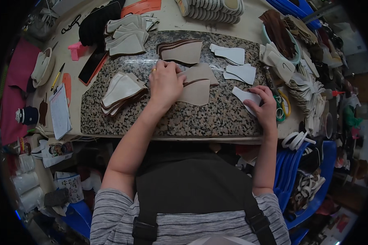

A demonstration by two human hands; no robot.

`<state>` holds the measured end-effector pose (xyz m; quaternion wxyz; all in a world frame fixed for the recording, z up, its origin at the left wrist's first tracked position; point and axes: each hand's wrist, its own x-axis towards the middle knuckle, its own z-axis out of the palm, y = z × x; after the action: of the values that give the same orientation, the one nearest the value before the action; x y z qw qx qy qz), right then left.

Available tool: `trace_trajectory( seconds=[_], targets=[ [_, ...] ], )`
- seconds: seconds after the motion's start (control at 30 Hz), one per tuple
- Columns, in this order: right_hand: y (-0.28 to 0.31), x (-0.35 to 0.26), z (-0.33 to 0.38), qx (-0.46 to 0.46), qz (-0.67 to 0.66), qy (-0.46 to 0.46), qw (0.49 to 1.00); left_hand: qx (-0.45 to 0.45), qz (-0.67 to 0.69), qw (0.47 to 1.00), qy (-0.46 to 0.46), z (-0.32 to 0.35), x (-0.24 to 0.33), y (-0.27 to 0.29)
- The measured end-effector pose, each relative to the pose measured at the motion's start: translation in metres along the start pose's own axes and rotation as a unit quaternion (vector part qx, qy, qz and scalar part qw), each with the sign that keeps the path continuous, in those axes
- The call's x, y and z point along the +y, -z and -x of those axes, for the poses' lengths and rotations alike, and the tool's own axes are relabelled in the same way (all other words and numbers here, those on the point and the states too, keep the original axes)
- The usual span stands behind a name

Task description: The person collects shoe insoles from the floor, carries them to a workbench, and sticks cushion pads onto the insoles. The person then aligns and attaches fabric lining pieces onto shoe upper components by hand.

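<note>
1. Right hand (262, 103) half-curled over white cut piece (244, 96) on speckled slab (223, 122); grip unclear.
2. Piece's long axis diagonal, visible end far-left.
3. Left hand (166, 81) curled at beige pieces (196, 93); grip unclear.

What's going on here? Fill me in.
Someone in a dark apron is handling cut pieces over a speckled stone slab. The right grip has a white piece between thumb and fingers, near the slab's right side. The left grip is at the beige pieces in the middle. A layered pile lies to its left, and more white pieces lie beyond the right grip.
</note>
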<state>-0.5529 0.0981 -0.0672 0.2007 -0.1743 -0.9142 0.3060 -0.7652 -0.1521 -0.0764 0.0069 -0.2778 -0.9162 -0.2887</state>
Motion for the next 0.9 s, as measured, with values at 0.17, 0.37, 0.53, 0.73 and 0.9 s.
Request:
trace_trajectory(
  seconds=[0.17,0.37,0.53,0.73,0.9],
  targets=[
    [-0.002,0.001,0.007,0.026,0.029,0.009,0.999,-0.013,0.158,0.987,-0.031,-0.006,0.003,0.004],
    [-0.003,-0.002,0.004,0.030,0.037,0.015,0.999,0.079,0.319,0.938,-0.113,-0.009,0.019,0.027],
    [-0.003,-0.002,0.007,0.037,0.031,0.017,0.999,-0.110,0.607,0.787,0.023,0.009,0.017,0.057],
    [-0.004,-0.005,0.005,0.040,0.024,0.012,0.999,-0.174,0.480,0.853,0.110,0.060,0.000,0.025],
    [-0.003,-0.001,0.006,0.032,0.035,0.002,0.999,-0.132,0.432,0.886,0.108,0.054,-0.004,0.009]
  ],
)
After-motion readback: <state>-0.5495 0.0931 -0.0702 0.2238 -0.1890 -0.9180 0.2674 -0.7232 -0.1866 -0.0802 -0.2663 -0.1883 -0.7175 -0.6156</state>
